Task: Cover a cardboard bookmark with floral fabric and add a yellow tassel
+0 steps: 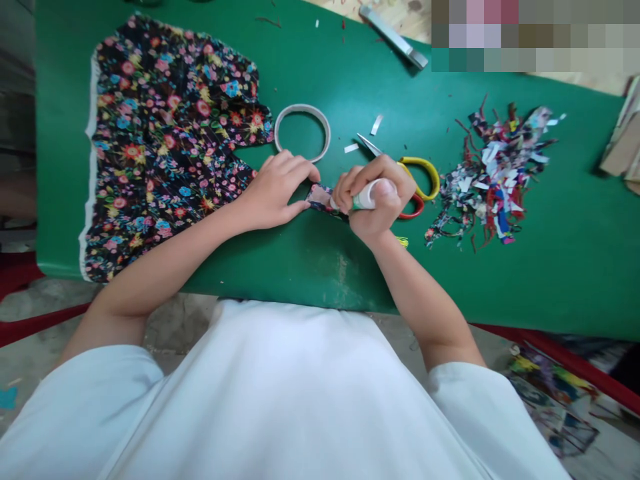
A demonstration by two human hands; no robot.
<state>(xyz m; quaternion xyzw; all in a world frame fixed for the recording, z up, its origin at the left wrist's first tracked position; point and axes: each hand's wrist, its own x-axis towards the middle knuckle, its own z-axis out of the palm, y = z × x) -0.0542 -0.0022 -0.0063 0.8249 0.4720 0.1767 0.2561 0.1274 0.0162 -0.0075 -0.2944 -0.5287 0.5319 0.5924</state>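
Note:
My right hand (375, 193) is closed round a small white bottle with a green band (367, 195), probably glue. Its narrow tip points left onto a narrow piece of floral fabric (320, 195) with a pale pinkish inner side. My left hand (280, 190) grips that piece's left end between thumb and forefinger. Under my left forearm and to its left lies a large black floral cloth (170, 127) with a white edge. Scissors (423, 177) with yellow and red handles lie partly hidden behind my right hand. Just beyond my left hand is a roll of tape (303, 131).
Scraps of cloth and thread (495, 173) are heaped to the right on the green table (320, 267). A grey metal bar (393, 38) lies at the far edge. White paper bits (377, 125) are near the scissors, and cardboard (623, 150) stands far right.

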